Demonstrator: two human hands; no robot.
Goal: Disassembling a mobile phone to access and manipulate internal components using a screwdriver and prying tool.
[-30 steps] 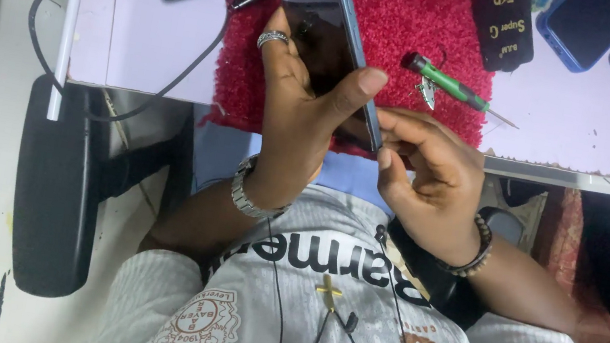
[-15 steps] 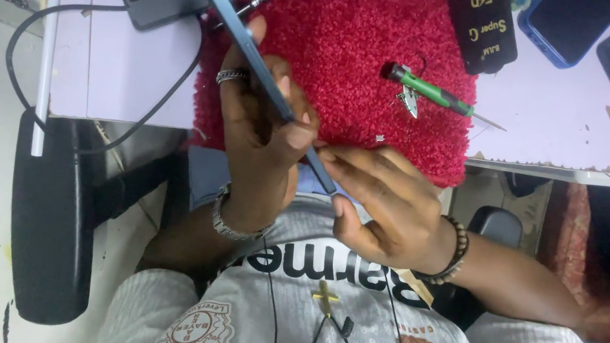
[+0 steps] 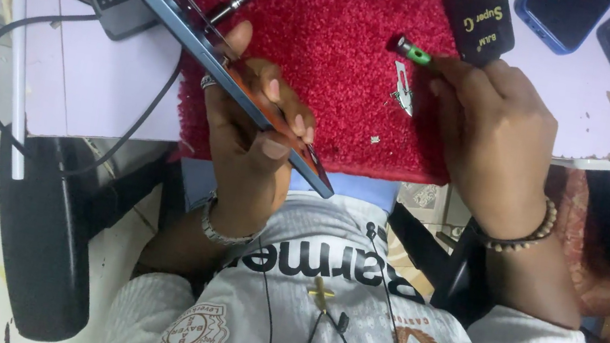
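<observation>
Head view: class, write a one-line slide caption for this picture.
Left hand holds a blue phone edge-up over a red mat while right hand grasps a green-tipped screwdriver.

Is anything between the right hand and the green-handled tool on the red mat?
Nothing visible: the right hand is already on the green-handled tool on the red mat. Small metal tweezers lie beside it, not in the way.

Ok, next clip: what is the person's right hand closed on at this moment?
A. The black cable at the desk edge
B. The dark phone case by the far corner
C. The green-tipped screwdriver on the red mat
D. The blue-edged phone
C: the right hand is wrapped around the green-tipped screwdriver over the red mat, while the left hand holds the phone on edge.
</observation>
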